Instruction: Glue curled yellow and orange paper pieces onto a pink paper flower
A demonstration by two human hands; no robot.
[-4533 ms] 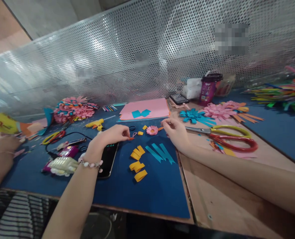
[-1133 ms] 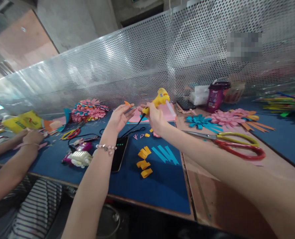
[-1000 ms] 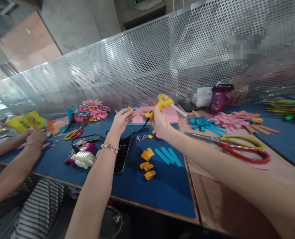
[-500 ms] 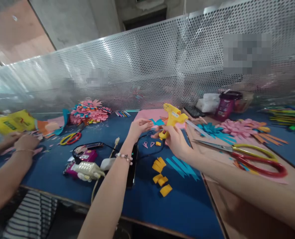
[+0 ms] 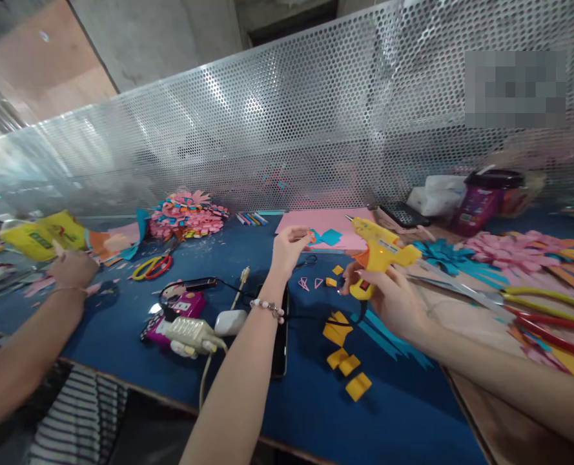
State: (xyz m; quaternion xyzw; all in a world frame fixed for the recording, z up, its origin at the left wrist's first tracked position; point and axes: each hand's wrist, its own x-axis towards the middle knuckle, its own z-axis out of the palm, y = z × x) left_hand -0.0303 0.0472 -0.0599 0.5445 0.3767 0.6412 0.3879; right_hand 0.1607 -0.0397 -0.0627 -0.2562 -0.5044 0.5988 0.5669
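Observation:
My left hand (image 5: 290,250) is closed, its thumb and fingertips pinching a small blue paper piece (image 5: 330,237) with a bit of orange by the fingertips. My right hand (image 5: 393,298) is wrapped round the grip of a yellow glue gun (image 5: 378,245). The gun's nozzle points up and left, apart from the blue paper, and a clear glue stick (image 5: 465,294) juts from its back. Below the hands lie several folded yellow paper pieces (image 5: 338,329), blue paper strips (image 5: 396,342) and two small pink paper loops (image 5: 303,283).
Large scissors (image 5: 548,303) and blue and pink paper flowers (image 5: 509,252) lie at right. A power adapter (image 5: 190,332), cords and a phone (image 5: 281,352) sit near my left forearm. Another person's hand (image 5: 71,268) works at far left. A perforated metal panel (image 5: 316,129) stands behind.
The glue gun in my right hand has moved away from the blue paper, opening a gap. My left hand keeps its pinch. The view has shifted left, and the other person's hand has moved.

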